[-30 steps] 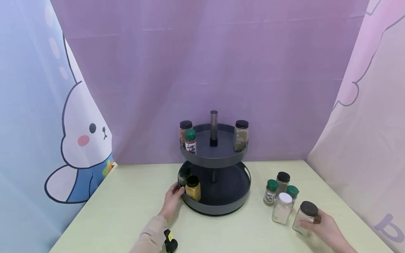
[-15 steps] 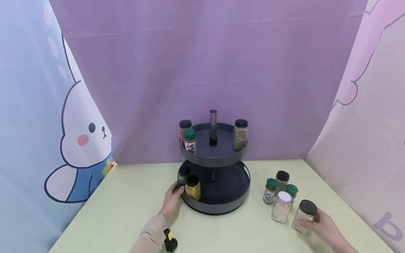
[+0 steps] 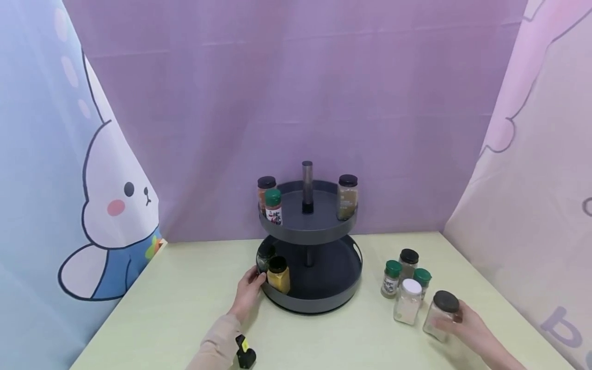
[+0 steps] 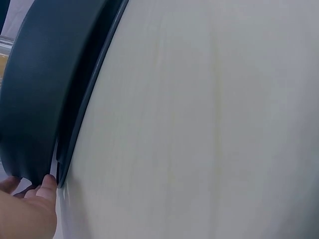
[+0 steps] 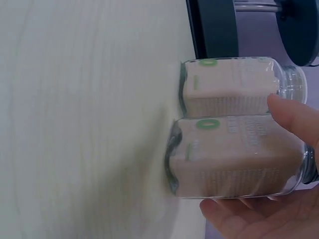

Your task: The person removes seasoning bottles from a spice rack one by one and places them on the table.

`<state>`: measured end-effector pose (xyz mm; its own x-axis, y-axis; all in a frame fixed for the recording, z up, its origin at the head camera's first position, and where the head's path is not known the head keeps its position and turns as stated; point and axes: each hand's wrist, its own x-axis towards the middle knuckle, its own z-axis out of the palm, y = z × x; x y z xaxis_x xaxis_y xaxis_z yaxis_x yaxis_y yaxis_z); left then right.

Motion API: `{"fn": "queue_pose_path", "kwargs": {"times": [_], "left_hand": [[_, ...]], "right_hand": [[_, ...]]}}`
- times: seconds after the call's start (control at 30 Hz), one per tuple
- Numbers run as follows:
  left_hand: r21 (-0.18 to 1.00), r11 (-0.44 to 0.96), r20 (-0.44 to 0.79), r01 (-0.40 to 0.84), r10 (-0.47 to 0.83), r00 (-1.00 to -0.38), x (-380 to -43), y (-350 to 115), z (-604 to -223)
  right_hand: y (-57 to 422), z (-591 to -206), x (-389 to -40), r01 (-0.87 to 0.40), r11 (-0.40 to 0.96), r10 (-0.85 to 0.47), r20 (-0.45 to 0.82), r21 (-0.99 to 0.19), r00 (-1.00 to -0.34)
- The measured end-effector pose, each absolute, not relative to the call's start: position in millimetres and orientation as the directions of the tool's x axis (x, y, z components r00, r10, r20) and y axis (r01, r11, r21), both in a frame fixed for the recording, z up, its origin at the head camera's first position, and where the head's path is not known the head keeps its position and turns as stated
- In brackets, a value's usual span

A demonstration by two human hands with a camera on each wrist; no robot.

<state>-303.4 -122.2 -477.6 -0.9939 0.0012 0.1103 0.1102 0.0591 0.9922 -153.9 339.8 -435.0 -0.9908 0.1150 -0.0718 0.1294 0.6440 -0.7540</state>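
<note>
My left hand (image 3: 247, 295) grips the left side of the lower tier's rim on a dark grey two-tier turntable rack (image 3: 319, 304). In the left wrist view, the thumb and fingers (image 4: 47, 189) meet the rim at its handle cutout. At the right of the table, my right hand (image 3: 469, 329) holds a square glass spice jar (image 3: 436, 321) with a black lid. The right wrist view shows this jar (image 5: 234, 159) between thumb and fingers, filled with pale powder. Beside it stands a white-lidded jar (image 3: 408, 306); whether the two touch is unclear.
Behind the white-lidded jar stand two green-capped bottles (image 3: 390, 280) and a black-lidded jar (image 3: 409, 262). The upper tier carries three bottles, including a brown spice jar (image 3: 347, 200). A yellow spice jar (image 3: 279, 280) and a dark jar (image 3: 265, 259) occupy the lower tier. A black object (image 3: 245, 354) lies near my left sleeve.
The whole head view has shifted slightly leftward. Both hands keep their holds, and the jars stay where they were on the rack and table.
</note>
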Motion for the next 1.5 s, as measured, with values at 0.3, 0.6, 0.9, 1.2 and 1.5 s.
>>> {"fn": "queue_pose_path", "kwargs": {"times": [0.3, 0.6, 0.9, 1.2, 1.5], "left_hand": [[0.992, 0.078, 0.096, 0.096, -0.005, -0.995, -307, -125, -480], [0.994, 0.084, 0.073, 0.071, -0.021, -0.997, -307, -126, -473], [0.985, 0.174, 0.019, 0.018, 0.000, -1.000, -286, -141, -454], [0.952, 0.297, 0.071, 0.073, 0.017, -0.997, -263, -156, -435], [0.926, 0.354, 0.118, 0.134, 0.068, -0.991, -247, -171, -426]], "right_hand": [[331, -420, -147, -0.063, 0.735, 0.102, 0.201, -0.675, -0.974], [299, -391, -144, -0.267, 0.841, 0.011, 0.509, -0.470, -0.860], [248, -370, -158, -0.441, 0.738, -0.093, 0.571, -0.510, -0.816], [223, -377, -191, -0.269, 0.725, -0.091, 0.299, -0.634, -0.950], [210, -395, -228, -0.128, 0.721, -0.076, 0.105, -0.681, -0.991]]}}
